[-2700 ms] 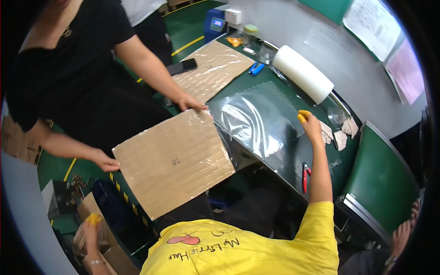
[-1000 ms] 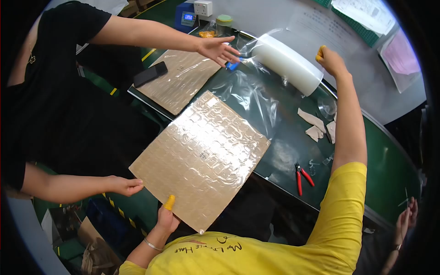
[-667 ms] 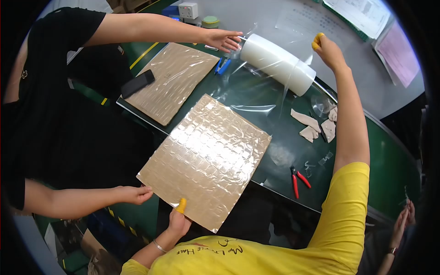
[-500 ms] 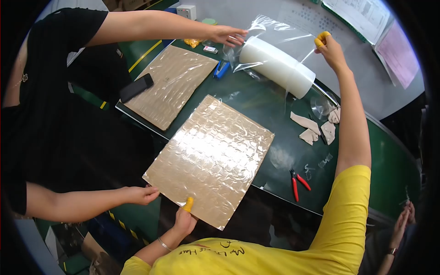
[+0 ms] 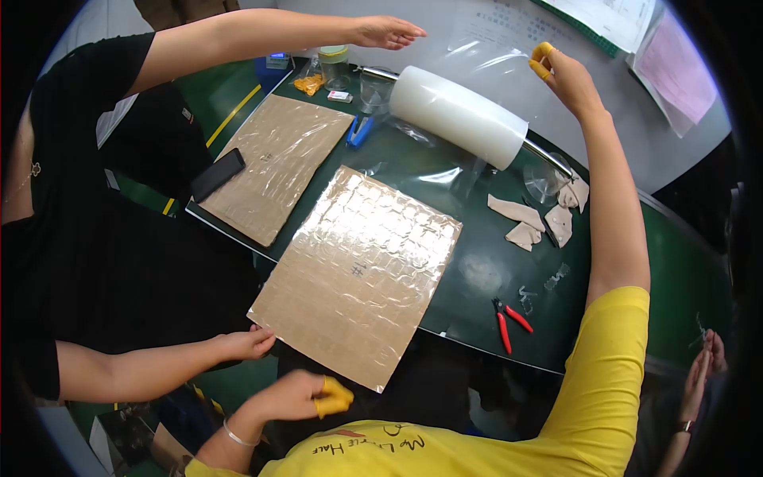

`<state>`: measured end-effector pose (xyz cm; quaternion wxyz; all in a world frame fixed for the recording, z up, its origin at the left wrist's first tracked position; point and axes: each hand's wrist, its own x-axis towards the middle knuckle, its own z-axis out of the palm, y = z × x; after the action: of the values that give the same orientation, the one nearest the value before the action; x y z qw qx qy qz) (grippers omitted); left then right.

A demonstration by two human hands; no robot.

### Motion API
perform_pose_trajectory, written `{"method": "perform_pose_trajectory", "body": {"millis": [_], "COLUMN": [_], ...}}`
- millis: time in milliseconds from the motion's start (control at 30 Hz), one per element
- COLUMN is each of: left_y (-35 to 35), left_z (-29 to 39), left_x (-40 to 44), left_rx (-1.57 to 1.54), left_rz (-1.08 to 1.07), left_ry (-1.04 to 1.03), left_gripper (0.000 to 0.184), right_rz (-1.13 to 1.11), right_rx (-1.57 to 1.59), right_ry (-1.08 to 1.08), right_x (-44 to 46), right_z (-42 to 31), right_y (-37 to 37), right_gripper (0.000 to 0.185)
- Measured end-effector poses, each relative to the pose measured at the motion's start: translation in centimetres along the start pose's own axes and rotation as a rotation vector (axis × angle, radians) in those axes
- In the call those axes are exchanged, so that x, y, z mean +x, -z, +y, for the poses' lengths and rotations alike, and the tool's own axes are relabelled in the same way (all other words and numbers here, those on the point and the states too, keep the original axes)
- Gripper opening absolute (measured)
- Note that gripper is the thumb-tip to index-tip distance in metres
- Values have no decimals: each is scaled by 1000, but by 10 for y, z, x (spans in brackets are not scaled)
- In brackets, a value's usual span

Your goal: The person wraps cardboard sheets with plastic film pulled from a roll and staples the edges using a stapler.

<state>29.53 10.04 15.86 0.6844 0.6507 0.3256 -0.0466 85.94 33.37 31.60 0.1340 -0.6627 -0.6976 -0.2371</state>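
Note:
My left hand [image 5: 300,396], with yellow finger covers, is just below the near edge of a flat brown cardboard sheet [image 5: 354,306] covered in shiny clear film. It is apart from the sheet, fingers curled, nothing visible in them. My right hand [image 5: 574,83] is raised at the upper right, yellow-covered fingers pinching the edge of clear plastic film [image 5: 489,60]. That film hangs by a white roll of film [image 5: 457,115] on a metal rod. A co-worker's hand [image 5: 248,343] touches the sheet's left corner; their other hand [image 5: 389,32] is stretched out above the roll's left end.
Another film-covered cardboard sheet [image 5: 278,163] lies at the left with a black phone [image 5: 218,175] on it. Blue snips [image 5: 359,131], red-handled cutters [image 5: 509,322], beige cloth scraps [image 5: 524,219] and film bits lie on the green table [image 5: 469,302]. Another person's hands [image 5: 703,366] show far right.
My left hand has let go of the cardboard sheet and moved down. The co-worker's upper hand has moved up, away from the roll and film. The view has shifted slightly.

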Motion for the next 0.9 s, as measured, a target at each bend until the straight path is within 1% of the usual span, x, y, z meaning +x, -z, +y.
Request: {"method": "perform_pose_trajectory", "body": {"millis": [33,100,133,167,200,267,300,367,433,467,567,600,633,667,700,767,833,867,900], "left_y": [10,22,25,30,31,38,39,38,36,36,30,30,29,28,25,22,18,17,15], "left_z": [31,53,67,71,90,87,88,87,84,83,71,72,72,72,72,65,61,60,60], "left_x": [13,68,107,150,186,264,283,307,319,323,333,332,330,330,329,331,331,329,327], "left_rx": [147,664,681,717,735,948,943,1206,1238,1267,1258,1253,1251,1248,1245,1249,1252,1222,1193], "left_rz": [63,332,452,467,477,532,524,570,569,583,605,564,564,586,607,624,645,663,680], "left_ry": [48,-362,-541,-534,-512,-603,-606,-568,-584,-595,-584,-549,-548,-549,-548,-548,-549,-559,-568], "left_gripper": [23,23,22,28,28,28,28,29,27,26,25,28,28,32,38,39,40,41,42], "right_rz": [3,-5,3,35,61,33,11,-16,73,49,65,65,135,206,203,138,132,102,84], "right_rx": [1,2,-2,5,11,-38,-83,-124,-52,-50,35,35,164,292,291,338,482,593,565], "right_ry": [-6,-35,-45,13,74,66,61,29,115,74,53,54,79,104,106,110,168,141,167], "right_x": [-3,-7,-9,-11,-12,-10,-8,-7,-1,1,-3,-5,-8,-11,-16,-34,-53,-63,-73], "right_z": [2,-3,-5,-8,-9,-2,1,0,10,13,-19,-20,-22,-23,-32,-67,-104,-122,-137], "right_y": [-1,3,7,12,16,20,24,30,23,20,42,42,41,41,48,75,93,97,102], "right_gripper": [22,21,21,22,23,25,30,30,26,29,29,29,28,27,27,18,14,15,16]}}
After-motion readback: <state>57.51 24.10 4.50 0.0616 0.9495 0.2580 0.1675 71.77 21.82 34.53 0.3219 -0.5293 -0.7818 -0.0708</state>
